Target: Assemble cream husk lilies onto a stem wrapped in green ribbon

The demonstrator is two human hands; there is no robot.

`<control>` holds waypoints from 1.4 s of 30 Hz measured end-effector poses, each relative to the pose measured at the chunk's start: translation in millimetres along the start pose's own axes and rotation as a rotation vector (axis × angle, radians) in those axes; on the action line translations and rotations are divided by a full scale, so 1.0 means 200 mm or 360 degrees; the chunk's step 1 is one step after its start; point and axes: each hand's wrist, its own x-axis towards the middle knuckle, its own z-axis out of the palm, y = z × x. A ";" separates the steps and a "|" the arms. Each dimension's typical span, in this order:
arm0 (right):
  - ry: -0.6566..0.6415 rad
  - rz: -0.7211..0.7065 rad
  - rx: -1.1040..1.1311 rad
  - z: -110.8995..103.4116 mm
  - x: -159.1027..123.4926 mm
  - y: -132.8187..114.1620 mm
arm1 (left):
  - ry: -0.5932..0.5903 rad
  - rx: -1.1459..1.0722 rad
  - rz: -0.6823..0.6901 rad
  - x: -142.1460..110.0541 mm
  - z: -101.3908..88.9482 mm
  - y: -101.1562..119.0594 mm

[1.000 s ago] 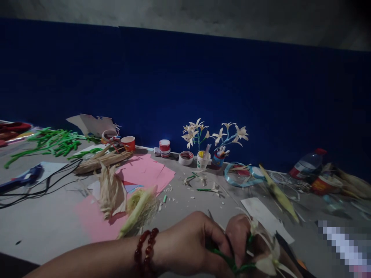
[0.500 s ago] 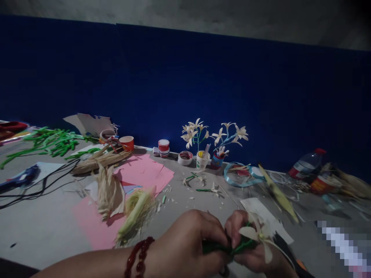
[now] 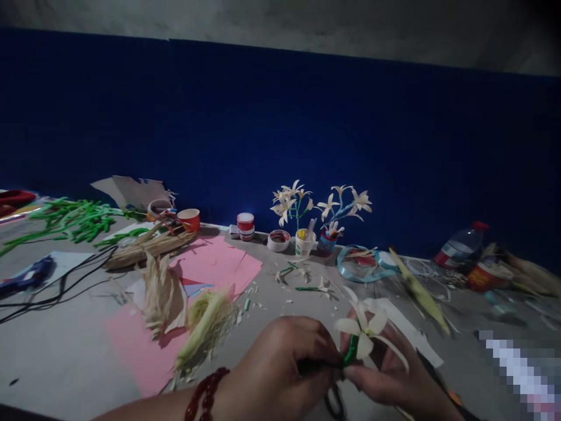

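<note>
My left hand (image 3: 291, 362), with a red bead bracelet (image 3: 208, 389) at its wrist, is closed at the lower end of a green stem; its fingertips hide what they pinch. My right hand (image 3: 390, 368) pinches the green-wrapped stem of a cream-white flower (image 3: 363, 332) with long narrow petals. The flower stands upright between the hands, its face turned towards me. A dark loop (image 3: 335, 403) shows below my left fingers; I cannot tell what it belongs to. Beyond the hands lie small green-stemmed white flowers (image 3: 313, 287) on the table.
Two cups hold white flowers, one white (image 3: 304, 242), one blue (image 3: 326, 242). Pink paper (image 3: 219, 263), dried husks (image 3: 162, 289) and a pale green husk piece (image 3: 205, 327) lie left. Farther left are green stems (image 3: 74, 219) and a blue glue gun (image 3: 30, 275). A bottle (image 3: 462, 245) lies right.
The flower has turned from leaning right to standing upright, and moved left. My right hand has come out from behind it, thumb now at the stem's base. My left hand stays closed.
</note>
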 end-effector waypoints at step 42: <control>-0.0241 0.0590 0.0495 -0.03 0.10 -0.05 | -0.0014 -0.1306 -0.0703 0.06 0.01 -0.13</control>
